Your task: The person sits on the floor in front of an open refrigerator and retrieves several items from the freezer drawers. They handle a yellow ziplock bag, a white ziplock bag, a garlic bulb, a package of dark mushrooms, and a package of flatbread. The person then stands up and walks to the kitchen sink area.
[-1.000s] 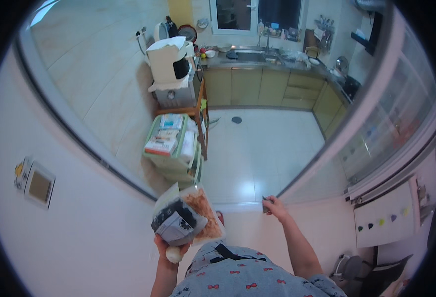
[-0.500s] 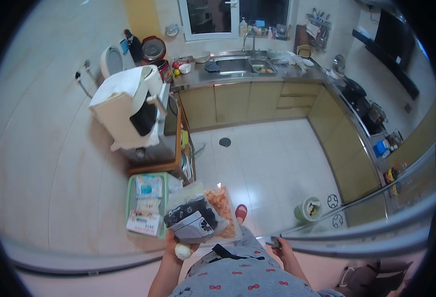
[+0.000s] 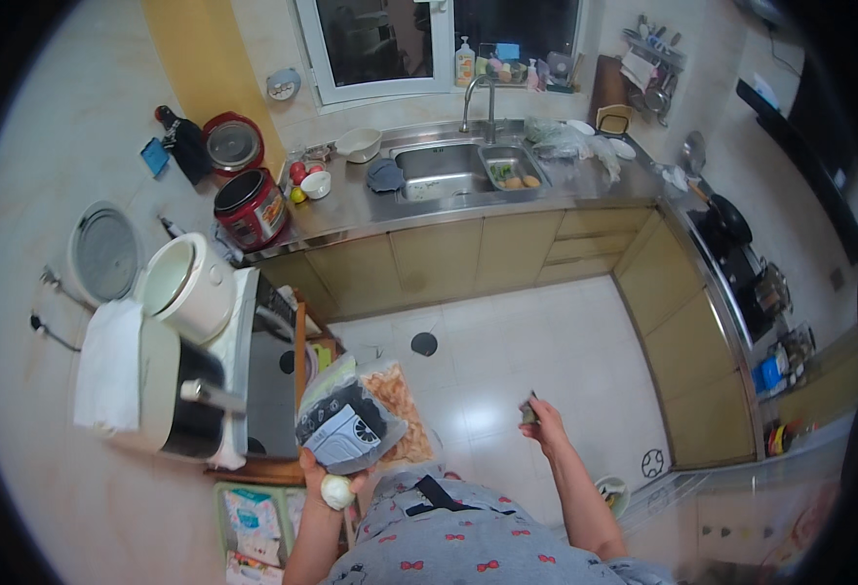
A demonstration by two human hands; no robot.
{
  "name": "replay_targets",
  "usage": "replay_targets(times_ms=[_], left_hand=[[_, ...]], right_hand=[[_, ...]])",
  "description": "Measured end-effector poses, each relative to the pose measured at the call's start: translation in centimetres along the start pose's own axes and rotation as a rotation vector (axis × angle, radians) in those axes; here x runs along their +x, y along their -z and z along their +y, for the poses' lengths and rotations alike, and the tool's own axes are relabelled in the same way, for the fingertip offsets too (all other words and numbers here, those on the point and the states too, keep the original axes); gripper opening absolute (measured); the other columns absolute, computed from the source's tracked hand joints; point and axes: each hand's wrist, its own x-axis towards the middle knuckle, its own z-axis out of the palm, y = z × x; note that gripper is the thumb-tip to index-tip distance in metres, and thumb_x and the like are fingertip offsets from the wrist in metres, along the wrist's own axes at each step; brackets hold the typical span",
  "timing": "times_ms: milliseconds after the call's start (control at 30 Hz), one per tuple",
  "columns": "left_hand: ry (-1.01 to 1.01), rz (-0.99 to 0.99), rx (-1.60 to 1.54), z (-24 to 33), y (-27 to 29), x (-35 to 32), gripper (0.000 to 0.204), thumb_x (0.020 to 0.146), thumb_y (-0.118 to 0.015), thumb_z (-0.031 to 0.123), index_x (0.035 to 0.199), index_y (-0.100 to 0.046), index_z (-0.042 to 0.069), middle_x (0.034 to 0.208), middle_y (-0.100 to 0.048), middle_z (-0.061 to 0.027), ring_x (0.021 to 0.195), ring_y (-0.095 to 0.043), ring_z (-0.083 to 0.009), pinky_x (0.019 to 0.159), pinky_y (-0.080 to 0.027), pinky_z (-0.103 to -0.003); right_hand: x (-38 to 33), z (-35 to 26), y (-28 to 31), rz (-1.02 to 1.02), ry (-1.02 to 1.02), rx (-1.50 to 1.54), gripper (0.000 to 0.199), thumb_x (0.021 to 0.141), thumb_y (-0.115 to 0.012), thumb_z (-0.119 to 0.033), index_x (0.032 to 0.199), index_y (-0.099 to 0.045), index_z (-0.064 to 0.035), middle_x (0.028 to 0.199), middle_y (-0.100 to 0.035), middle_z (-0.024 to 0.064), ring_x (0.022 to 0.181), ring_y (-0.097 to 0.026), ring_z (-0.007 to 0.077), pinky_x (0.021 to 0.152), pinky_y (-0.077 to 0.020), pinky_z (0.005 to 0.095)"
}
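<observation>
My left hand (image 3: 314,476) is closed low at the left around a clear zip bag (image 3: 351,429) with dark contents and a pale label with a citrus-slice drawing. Tucked in the same grip is a round whitish thing (image 3: 337,491), maybe an onion or a garlic bulb. Beside the dark bag, a clear bag of orange-pink pieces (image 3: 400,409) hangs partly behind it. My right hand (image 3: 548,429) is held out over the floor, its fingers closed on a small dark greenish object (image 3: 528,413) too small to name.
At the left, a cabinet carries a white cooker (image 3: 190,288) and an air fryer (image 3: 171,390), with a green tray (image 3: 226,517) below. Ahead is a steel counter with a sink (image 3: 444,171) and a red pot (image 3: 252,210). A stove (image 3: 717,244) lines the right; a bin (image 3: 612,495) stands near the sliding glass door.
I have moved forward into the kitchen; the counter and sink are nearer. My right hand has left the sliding door's edge and risen over the floor. My left hand still carries the bags.
</observation>
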Motion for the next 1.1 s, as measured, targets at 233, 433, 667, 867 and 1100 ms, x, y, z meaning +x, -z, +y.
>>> replay_targets(times_ms=[233,433,667,867,1100], left_hand=[[0.057,0.01,0.035,2.7,5.3,22.0,0.09,0.079,-0.076,0.053,0.143,-0.039,0.003,0.123,-0.058,-0.0279,0.087,-0.064,-0.0463,0.036,-0.048,-0.035],[0.17,0.111,0.153,3.5,7.7,41.3,0.086,0.078,-0.073,0.061,0.137,-0.049,0.004,0.111,-0.066,-0.0236,0.079,-0.067,-0.04,0.039,-0.049,-0.034],[0.206,0.079,0.284,6.0,9.3,58.6,0.081,0.081,-0.067,0.065,0.13,-0.055,0.002,0.1,-0.069,-0.025,0.066,-0.066,-0.0311,0.042,-0.05,-0.033],[0.042,0.286,0.245,6.8,14.2,66.8,0.077,0.081,-0.068,0.063,0.132,-0.053,0.008,0.111,-0.068,-0.0192,0.074,-0.068,-0.0312,0.041,-0.047,-0.033],[-0.237,0.637,0.177,7.8,18.9,71.2,0.07,0.088,-0.062,0.06,0.135,-0.049,0.011,0.113,-0.067,-0.0146,0.086,-0.069,-0.0296,0.045,-0.049,-0.032]], right_hand=[[10.6,-18.9,-9.3,-0.474,0.157,0.195,0.028,0.097,-0.06,-0.031,0.112,-0.06,-0.0072,0.113,-0.065,0.009,0.076,-0.067,0.016,0.059,-0.056,0.0246],[18.7,-31.0,-12.6,-0.496,0.145,0.221,0.027,0.095,-0.064,-0.023,0.116,-0.06,-0.0071,0.118,-0.064,0.0093,0.08,-0.068,0.0171,0.06,-0.0564,0.025],[31.7,-42.2,-17.3,-0.521,0.102,0.098,0.031,0.095,-0.063,-0.019,0.124,-0.058,-0.0085,0.119,-0.063,0.0047,0.083,-0.068,0.0161,0.062,-0.0548,0.0229],[46.5,-47.8,-21.3,-0.643,-0.077,-0.086,0.035,0.095,-0.064,-0.021,0.128,-0.057,-0.0117,0.116,-0.064,0.0004,0.084,-0.068,0.0131,0.062,-0.0532,0.0215],[58.9,-50.9,-28.5,-0.741,-0.206,-0.472,0.042,0.095,-0.065,-0.032,0.13,-0.057,-0.0099,0.121,-0.063,-0.0007,0.097,-0.064,0.0135,0.071,-0.0519,0.0286]])
